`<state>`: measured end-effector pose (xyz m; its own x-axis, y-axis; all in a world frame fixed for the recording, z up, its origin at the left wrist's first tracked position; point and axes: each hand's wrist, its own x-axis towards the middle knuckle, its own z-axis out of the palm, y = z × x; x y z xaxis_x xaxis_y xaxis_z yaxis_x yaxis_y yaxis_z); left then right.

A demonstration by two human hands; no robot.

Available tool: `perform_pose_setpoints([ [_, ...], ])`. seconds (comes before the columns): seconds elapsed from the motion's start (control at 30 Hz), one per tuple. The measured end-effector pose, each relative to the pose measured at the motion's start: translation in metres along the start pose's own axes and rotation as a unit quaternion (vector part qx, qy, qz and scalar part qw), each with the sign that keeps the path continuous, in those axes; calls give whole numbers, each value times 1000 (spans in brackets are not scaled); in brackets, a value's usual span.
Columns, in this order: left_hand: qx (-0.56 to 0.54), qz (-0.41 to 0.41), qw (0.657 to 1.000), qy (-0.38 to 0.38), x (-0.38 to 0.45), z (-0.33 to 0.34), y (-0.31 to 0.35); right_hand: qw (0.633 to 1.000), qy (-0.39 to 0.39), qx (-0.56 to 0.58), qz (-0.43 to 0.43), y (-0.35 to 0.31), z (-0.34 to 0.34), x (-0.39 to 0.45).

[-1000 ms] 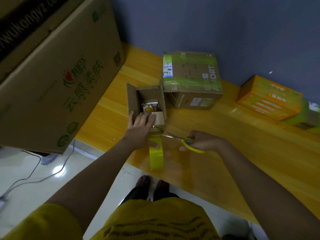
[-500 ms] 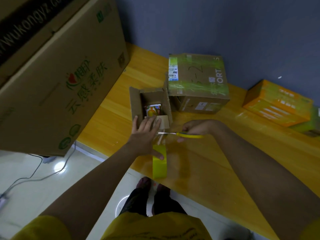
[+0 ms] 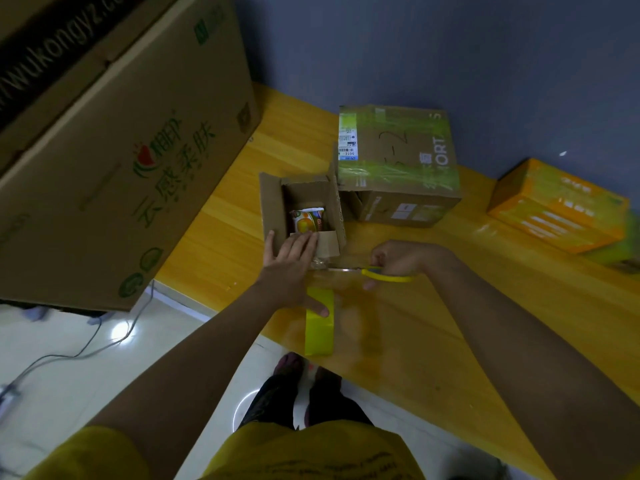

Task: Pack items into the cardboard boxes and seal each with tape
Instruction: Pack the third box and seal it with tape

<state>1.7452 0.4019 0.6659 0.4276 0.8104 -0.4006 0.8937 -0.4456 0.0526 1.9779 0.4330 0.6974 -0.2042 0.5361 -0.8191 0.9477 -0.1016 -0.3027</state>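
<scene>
Cardboard box (image 3: 398,157) w/ green tape reads "ORT", handwritten "2-2", barcode label.

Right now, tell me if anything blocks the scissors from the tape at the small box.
Nothing visible does. The scissors in the right hand point straight at the tape by the small box; the left hand sits beside.

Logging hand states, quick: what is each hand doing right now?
Left hand: open, fingers flat on the small cardboard box, thumb on the yellow tape.
Right hand: grips the yellow-handled scissors.
</scene>
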Motion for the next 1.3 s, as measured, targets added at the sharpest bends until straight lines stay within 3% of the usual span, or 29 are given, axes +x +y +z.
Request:
perform_pose_setpoints([
  [0.13,-4,-1,1000,-13,0,-2,1,995,-42,-49,82,27,1,-16],
  [0.2,-1,2,1000,-7,1,-2,2,992,15,-54,117,46,17,-12],
  [0.3,-2,5,1000,1,0,-2,1,970,165,-36,176,58,59,4],
  [0.43,5,7,1000,14,-4,-3,1,947,283,-1,151,45,93,18],
  [0.5,10,10,1000,18,-5,-2,1,932,330,73,131,27,99,20],
  [0.53,10,12,1000,19,-4,-1,0,930,310,150,125,12,100,18],
  [0.6,5,12,1000,28,-4,1,-1,910,176,355,121,-19,104,14],
  [0.67,12,14,999,38,-2,5,-1,836,36,536,112,-44,112,9],
  [0.73,23,24,998,50,-2,8,-4,805,21,589,67,-54,121,8],
  [0.87,-41,-9,998,35,0,-1,-8,847,110,520,19,-48,130,-2],
  [0.97,-44,-37,996,63,4,-8,-4,902,206,378,-14,-34,135,-16],
  [1.1,-13,-66,995,78,19,-17,7,940,284,187,-7,-7,143,-31],
  [1.2,-35,-55,996,55,31,-19,12,947,312,76,31,16,162,-40],
  [1.3,-48,-47,997,32,37,-22,16,925,372,25,76,30,189,-47],
])
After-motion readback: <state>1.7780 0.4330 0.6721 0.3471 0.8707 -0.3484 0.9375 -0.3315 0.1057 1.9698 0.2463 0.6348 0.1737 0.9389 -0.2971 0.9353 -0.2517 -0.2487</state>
